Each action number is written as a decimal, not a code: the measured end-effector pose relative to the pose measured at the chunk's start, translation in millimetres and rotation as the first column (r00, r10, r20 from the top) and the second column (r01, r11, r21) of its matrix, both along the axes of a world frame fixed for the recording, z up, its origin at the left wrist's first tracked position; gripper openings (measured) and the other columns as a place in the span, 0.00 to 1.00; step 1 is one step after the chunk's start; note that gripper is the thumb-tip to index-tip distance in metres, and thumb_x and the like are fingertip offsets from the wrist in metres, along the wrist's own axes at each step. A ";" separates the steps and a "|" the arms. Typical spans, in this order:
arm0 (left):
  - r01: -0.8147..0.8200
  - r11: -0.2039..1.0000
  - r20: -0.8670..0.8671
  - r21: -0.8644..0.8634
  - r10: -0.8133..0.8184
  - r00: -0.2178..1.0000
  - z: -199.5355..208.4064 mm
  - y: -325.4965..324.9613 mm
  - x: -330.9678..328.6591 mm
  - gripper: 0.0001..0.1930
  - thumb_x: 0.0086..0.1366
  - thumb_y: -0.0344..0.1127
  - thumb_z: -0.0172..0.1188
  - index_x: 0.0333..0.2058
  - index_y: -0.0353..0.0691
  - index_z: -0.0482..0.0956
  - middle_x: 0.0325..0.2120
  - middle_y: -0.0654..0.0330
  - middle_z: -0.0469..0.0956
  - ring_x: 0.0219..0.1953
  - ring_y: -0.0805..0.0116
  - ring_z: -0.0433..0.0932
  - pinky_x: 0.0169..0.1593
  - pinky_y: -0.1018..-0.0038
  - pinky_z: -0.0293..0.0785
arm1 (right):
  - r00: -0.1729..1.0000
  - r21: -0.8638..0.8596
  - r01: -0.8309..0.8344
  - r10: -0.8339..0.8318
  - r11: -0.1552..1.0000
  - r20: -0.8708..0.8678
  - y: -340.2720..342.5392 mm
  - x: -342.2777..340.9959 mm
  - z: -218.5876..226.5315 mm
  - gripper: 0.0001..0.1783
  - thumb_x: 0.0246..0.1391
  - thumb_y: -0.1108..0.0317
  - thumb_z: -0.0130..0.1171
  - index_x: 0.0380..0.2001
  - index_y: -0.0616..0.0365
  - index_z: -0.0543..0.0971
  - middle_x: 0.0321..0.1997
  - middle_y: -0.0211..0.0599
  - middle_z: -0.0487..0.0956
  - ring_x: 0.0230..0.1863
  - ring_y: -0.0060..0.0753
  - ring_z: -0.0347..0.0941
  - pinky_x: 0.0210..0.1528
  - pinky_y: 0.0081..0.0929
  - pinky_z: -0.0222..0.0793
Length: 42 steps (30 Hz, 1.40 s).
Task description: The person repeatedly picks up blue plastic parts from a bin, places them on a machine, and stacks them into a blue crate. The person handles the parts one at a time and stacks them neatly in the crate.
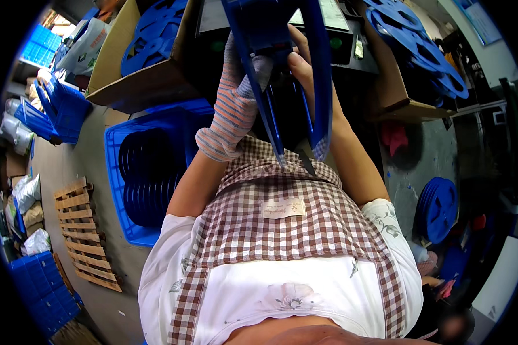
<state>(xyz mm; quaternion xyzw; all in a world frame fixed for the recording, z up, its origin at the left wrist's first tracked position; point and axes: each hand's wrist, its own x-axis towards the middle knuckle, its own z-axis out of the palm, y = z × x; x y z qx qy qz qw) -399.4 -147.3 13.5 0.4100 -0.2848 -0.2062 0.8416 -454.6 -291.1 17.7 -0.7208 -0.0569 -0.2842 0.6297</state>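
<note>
A blue plastic reel [323,86] stands nearly edge-on before my chest, its two flanges spreading apart towards me. My left hand [236,98], in a striped knit glove, is closed around the reel's left side, with fingers against the hub area. On the other side my bare right hand [303,64] grips it, the thumb and fingers bent between the flanges. Behind the reel sits a dark machine [351,57] with a green button on either side. The reel hides much of that machine and some of my fingers.
Cardboard boxes holding blue reels stand at the left [138,86] and right [394,80]. A blue crate [114,190] with black discs is by my left arm. A wooden pallet [89,236] lies farther left. Stacked blue reels [437,210] and a pink cloth [393,136] are at right.
</note>
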 end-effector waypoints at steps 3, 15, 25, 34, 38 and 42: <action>-0.119 0.993 0.144 0.014 0.116 0.983 -32.5 -10.1 6.3 0.32 0.64 0.34 0.61 0.64 0.51 0.57 0.50 0.59 0.72 0.52 0.71 0.74 0.53 0.76 0.75 | 0.999 -0.032 0.009 -0.010 0.999 -0.030 -3.1 -3.6 -2.6 0.35 0.58 0.45 0.50 0.64 0.52 0.65 0.36 0.35 0.69 0.38 0.26 0.69 0.43 0.25 0.68; -0.095 0.993 0.187 0.066 0.082 0.979 -1.4 -6.0 -8.9 0.38 0.62 0.35 0.63 0.67 0.52 0.52 0.55 0.58 0.69 0.53 0.68 0.73 0.52 0.73 0.77 | 1.000 0.050 -0.026 0.026 0.998 -0.007 -10.0 2.0 -19.6 0.34 0.58 0.47 0.53 0.65 0.48 0.64 0.37 0.32 0.71 0.39 0.23 0.71 0.44 0.24 0.70; -0.046 0.992 0.143 -0.117 0.063 0.988 -15.6 -21.1 6.6 0.42 0.60 0.37 0.66 0.67 0.42 0.50 0.55 0.54 0.69 0.54 0.66 0.73 0.56 0.72 0.74 | 0.997 0.096 -0.055 0.060 0.994 -0.057 -12.4 2.4 -16.8 0.35 0.58 0.47 0.53 0.65 0.51 0.63 0.35 0.30 0.73 0.38 0.23 0.72 0.45 0.23 0.70; 0.054 0.998 0.076 0.028 -0.056 0.996 -8.1 -11.1 6.0 0.39 0.62 0.35 0.63 0.67 0.50 0.51 0.58 0.58 0.65 0.58 0.66 0.68 0.58 0.72 0.72 | 0.999 0.070 -0.004 0.007 0.998 -0.050 -13.3 5.9 -26.6 0.35 0.57 0.47 0.54 0.65 0.49 0.65 0.38 0.33 0.70 0.39 0.24 0.69 0.44 0.24 0.67; -0.004 0.998 0.181 0.065 -0.008 0.983 -37.8 -12.6 13.6 0.37 0.62 0.36 0.63 0.66 0.47 0.53 0.55 0.58 0.68 0.54 0.69 0.71 0.57 0.73 0.72 | 0.996 -0.011 0.035 -0.036 0.999 -0.081 -13.8 2.6 -23.3 0.36 0.57 0.47 0.53 0.65 0.48 0.64 0.40 0.37 0.71 0.41 0.30 0.70 0.46 0.28 0.68; -0.221 0.761 0.471 0.610 -0.124 0.873 -45.8 2.8 23.6 0.27 0.65 0.38 0.60 0.60 0.42 0.63 0.48 0.59 0.73 0.49 0.71 0.73 0.53 0.75 0.73 | 0.989 -0.158 -0.005 -0.019 0.987 -0.149 -21.7 -8.2 -6.3 0.40 0.53 0.44 0.56 0.67 0.46 0.60 0.56 0.52 0.72 0.56 0.48 0.71 0.57 0.39 0.66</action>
